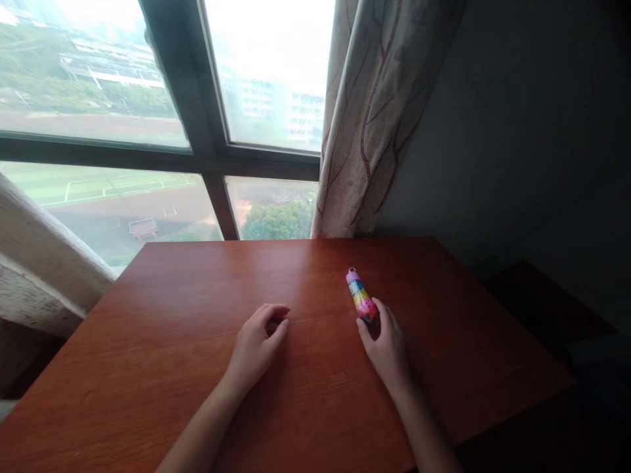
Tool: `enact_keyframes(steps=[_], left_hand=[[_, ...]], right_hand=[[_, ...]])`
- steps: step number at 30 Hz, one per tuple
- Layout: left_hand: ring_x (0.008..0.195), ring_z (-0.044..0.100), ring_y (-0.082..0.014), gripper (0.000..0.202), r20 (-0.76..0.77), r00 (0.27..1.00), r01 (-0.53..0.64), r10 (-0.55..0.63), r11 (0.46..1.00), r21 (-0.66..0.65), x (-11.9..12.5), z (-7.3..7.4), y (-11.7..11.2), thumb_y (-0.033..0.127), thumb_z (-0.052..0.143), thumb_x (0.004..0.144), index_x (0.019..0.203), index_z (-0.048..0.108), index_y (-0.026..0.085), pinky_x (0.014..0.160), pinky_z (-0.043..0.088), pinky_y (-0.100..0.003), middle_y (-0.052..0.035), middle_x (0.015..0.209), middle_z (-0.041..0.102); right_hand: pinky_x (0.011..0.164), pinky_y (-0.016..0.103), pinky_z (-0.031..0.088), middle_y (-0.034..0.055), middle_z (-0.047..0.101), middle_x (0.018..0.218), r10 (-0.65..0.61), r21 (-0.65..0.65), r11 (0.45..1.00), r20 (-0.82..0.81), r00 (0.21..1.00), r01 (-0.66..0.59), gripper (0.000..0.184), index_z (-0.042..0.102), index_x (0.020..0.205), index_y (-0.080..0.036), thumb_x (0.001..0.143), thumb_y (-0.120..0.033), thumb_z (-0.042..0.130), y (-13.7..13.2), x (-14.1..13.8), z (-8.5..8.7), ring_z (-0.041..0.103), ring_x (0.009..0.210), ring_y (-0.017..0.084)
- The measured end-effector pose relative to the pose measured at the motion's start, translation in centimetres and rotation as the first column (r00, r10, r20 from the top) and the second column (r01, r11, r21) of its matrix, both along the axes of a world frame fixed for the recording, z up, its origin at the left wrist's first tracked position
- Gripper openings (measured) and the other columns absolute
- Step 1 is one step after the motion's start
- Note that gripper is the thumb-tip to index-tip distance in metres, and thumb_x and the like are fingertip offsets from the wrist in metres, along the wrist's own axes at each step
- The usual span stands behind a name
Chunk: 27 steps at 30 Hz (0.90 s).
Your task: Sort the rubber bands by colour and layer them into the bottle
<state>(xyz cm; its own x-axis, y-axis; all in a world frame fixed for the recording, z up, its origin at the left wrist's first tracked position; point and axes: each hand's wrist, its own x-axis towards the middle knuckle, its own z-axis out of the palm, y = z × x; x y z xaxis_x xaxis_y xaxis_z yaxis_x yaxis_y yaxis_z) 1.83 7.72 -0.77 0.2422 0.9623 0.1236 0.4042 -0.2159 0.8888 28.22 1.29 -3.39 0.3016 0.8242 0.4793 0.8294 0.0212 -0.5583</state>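
Observation:
A small clear bottle of colourful beads [362, 299] lies on the brown wooden table, its purple cap with a ring pointing away from me. Inside, the colours run in bands from blue and yellow to pink and red. My right hand [388, 343] has its thumb and fingers around the bottle's near end, which they partly hide. To the left, my left hand [257, 338] rests on the tabletop, apart from the bottle. Its fingers are loosely curved, with a gap between thumb and forefinger and nothing held there.
The wooden table [162, 341] reaches to a window [273, 79] at the back. A patterned curtain [374, 112] hangs behind the table's far edge, and another curtain [44, 256] hangs at the left. A dark wall [517, 131] stands on the right.

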Motion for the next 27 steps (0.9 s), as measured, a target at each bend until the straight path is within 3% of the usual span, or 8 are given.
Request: enact_keyframes(steps=[22,27], left_hand=[[0.086,0.066,-0.0193,0.021,0.003,1.0,-0.013,0.013,1.0,0.013,-0.17,0.37,-0.09,0.033,0.057,0.084,0.097,0.066,0.019,0.077,0.054,-0.031,-0.0062,0.098,0.069],[0.085,0.066,-0.0193,0.022,0.007,1.0,-0.011,0.011,1.0,0.021,-0.18,0.21,-0.07,0.034,0.057,0.084,0.097,0.066,0.018,0.076,0.054,-0.031,-0.0068,0.098,0.069]], right_hand=[[0.098,0.049,0.047,0.0162,0.056,0.129,0.023,0.046,0.999,0.01,1.0,-0.024,0.05,0.048,0.132,-0.017,0.089,-0.042,0.055,0.05,0.21,0.14,0.054,0.118,0.029],[0.095,0.049,0.049,0.0155,0.058,0.126,0.018,0.066,0.998,0.05,0.999,-0.022,0.045,0.048,0.133,-0.018,0.09,-0.032,0.051,0.24,0.02,0.3,0.056,0.114,0.029]])
